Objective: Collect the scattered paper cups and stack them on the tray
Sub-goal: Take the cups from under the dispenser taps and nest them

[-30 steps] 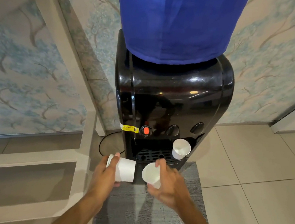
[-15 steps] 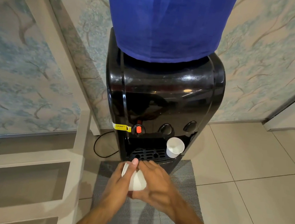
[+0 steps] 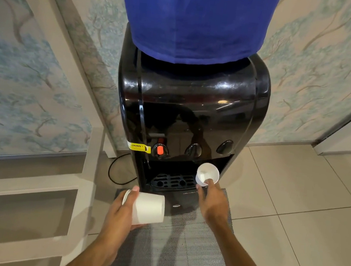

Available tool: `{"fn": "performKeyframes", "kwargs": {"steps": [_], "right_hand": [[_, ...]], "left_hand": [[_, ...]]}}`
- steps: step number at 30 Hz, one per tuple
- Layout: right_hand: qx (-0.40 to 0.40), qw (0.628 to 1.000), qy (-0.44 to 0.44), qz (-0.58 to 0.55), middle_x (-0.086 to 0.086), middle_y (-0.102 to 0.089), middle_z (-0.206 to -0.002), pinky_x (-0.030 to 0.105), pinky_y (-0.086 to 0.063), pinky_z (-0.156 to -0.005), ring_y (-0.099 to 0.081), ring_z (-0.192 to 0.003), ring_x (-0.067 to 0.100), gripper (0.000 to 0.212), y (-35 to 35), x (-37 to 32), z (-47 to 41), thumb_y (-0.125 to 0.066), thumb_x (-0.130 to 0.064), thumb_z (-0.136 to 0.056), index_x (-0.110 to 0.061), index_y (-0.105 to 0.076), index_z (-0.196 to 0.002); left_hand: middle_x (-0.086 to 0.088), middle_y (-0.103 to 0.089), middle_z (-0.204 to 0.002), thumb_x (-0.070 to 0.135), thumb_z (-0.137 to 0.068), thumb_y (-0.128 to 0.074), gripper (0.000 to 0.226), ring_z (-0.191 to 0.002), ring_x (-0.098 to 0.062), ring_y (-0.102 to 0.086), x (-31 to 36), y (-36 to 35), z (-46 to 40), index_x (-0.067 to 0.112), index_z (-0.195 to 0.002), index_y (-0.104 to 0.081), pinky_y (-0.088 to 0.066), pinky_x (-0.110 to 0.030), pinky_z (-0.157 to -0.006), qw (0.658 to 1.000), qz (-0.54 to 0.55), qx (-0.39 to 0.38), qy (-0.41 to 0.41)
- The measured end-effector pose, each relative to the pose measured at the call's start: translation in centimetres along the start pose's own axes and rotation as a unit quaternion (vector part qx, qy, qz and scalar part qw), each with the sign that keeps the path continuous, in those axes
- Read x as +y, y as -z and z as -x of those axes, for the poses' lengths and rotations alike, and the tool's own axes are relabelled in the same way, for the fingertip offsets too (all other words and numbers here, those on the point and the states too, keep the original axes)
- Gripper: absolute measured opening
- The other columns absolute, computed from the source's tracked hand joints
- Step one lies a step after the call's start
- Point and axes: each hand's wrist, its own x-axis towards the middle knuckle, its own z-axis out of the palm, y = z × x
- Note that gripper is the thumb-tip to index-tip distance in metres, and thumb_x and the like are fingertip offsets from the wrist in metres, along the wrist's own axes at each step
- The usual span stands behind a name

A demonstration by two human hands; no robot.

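The left hand (image 3: 125,211) grips the nested cups (image 3: 146,209) near the front of the grey mat (image 3: 178,253). The stack lies on its side, long axis left to right, its rim under the thumb and its base toward the right hand (image 3: 210,199). Farther in, the right hand's fingers pinch the lower wall of the single cup (image 3: 207,174), which sits upright, mouth up, at the right edge of the drip tray (image 3: 173,181) of the water dispenser (image 3: 191,112). The right hand is the nearer one. Judged next: lift this cup clear, then nest it with the stack.
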Motion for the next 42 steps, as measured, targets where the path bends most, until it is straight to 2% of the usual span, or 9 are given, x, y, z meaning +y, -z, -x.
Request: {"fn": "performKeyframes", "kwargs": {"steps": [8,14,21,24,27,31,34,39,42], "right_hand": [[0.028,0.982,0.167,-0.088,0.005,-0.064,-0.100,0.028,-0.045,-0.066,-0.057,-0.084,0.023,0.047,5.3,-1.1,5.0,-0.067,-0.053,-0.083,-0.011,-0.055,-0.101],[-0.063,0.969,0.211,-0.116,-0.015,-0.056,-0.123,0.025,-0.053,-0.084,-0.055,-0.104,0.009,0.085,13.6,-3.1,8.1,-0.073,-0.065,-0.066,-0.038,-0.024,-0.131],[-0.044,0.954,0.293,-0.036,-0.028,-0.043,-0.122,0.012,-0.026,-0.087,-0.030,-0.104,-0.008,0.074,21.4,-7.0,10.2,-0.074,-0.066,-0.065,-0.046,-0.043,-0.129],[-0.038,0.942,0.328,-0.060,-0.033,-0.044,-0.119,0.008,-0.022,-0.089,-0.026,-0.107,-0.025,0.073,23.5,-9.1,11.1,-0.070,-0.070,-0.065,-0.043,-0.047,-0.129],[-0.034,0.937,0.327,-0.117,-0.033,-0.048,-0.123,0.015,-0.040,-0.089,-0.044,-0.108,-0.016,0.073,25.1,-11.5,11.9,-0.072,-0.069,-0.066,-0.044,-0.045,-0.128],[-0.010,0.932,0.317,-0.172,-0.034,-0.052,-0.118,0.019,-0.049,-0.086,-0.052,-0.107,-0.010,0.075,27.3,-14.9,12.6,-0.078,-0.063,-0.059,-0.050,-0.043,-0.125],[0.012,0.918,0.305,-0.255,-0.033,-0.056,-0.115,0.012,-0.051,-0.075,-0.055,-0.105,-0.008,0.075,29.2,-18.1,13.8,-0.085,-0.057,-0.052,-0.054,-0.048,-0.117],[0.017,0.817,0.227,-0.530,-0.014,-0.065,-0.118,0.026,-0.059,-0.076,-0.065,-0.108,0.007,0.084,29.8,-24.6,16.2,-0.096,-0.039,-0.048,-0.041,-0.053,-0.119],[-0.005,0.786,0.224,-0.576,-0.011,-0.069,-0.119,0.029,-0.058,-0.085,-0.065,-0.111,0.008,0.084,29.5,-29.8,17.7,-0.093,-0.044,-0.051,-0.036,-0.054,-0.125]], "left_hand": [[-0.006,-0.065,-0.094,0.041,-0.096,-0.052,0.019,-0.084,-0.021,-0.065,2.3,-1.2,1.0,0.025,-0.093,-0.061,-0.054,-0.029,-0.055,1.000,0.006,0.012,-0.017],[-0.006,-0.065,-0.091,0.043,-0.096,-0.052,0.017,-0.082,-0.020,-0.065,6.2,-2.9,3.0,0.029,-0.090,-0.060,-0.053,-0.022,-0.047,0.999,-0.001,0.008,-0.049],[-0.005,-0.065,-0.098,0.053,-0.093,-0.050,0.024,-0.090,-0.023,-0.064,10.0,-4.2,7.6,0.032,-0.096,-0.062,-0.059,-0.047,-0.081,0.996,-0.049,-0.016,-0.077],[-0.004,-0.072,-0.090,0.053,-0.092,-0.052,0.031,-0.083,-0.020,-0.069,12.4,-4.5,9.5,0.028,-0.089,-0.069,-0.059,-0.043,-0.079,0.994,-0.044,-0.047,-0.086],[0.003,-0.074,-0.085,0.062,-0.089,-0.050,0.036,-0.078,-0.012,-0.071,15.1,-4.4,11.5,0.033,-0.087,-0.071,-0.054,-0.026,-0.061,0.991,-0.060,-0.087,-0.083],[-0.006,-0.071,-0.107,0.057,-0.088,-0.056,0.036,-0.099,-0.022,-0.068,19.4,-3.1,13.8,0.029,-0.108,-0.065,-0.060,-0.040,-0.079,0.983,-0.068,-0.164,-0.057],[-0.009,-0.070,-0.112,0.047,-0.093,-0.055,0.038,-0.101,-0.024,-0.068,23.6,-0.8,15.8,0.019,-0.119,-0.062,-0.058,-0.034,-0.074,0.975,-0.067,-0.196,-0.076],[-0.020,-0.069,-0.115,0.047,-0.099,-0.041,0.046,-0.097,-0.027,-0.067,29.6,3.3,18.9,0.013,-0.120,-0.064,-0.057,-0.038,-0.078,0.984,-0.030,-0.147,-0.093],[-0.020,-0.069,-0.115,0.046,-0.100,-0.038,0.047,-0.098,-0.027,-0.068,32.0,6.4,20.2,0.011,-0.122,-0.061,-0.058,-0.032,-0.063,0.992,0.002,-0.081,-0.101]]}}
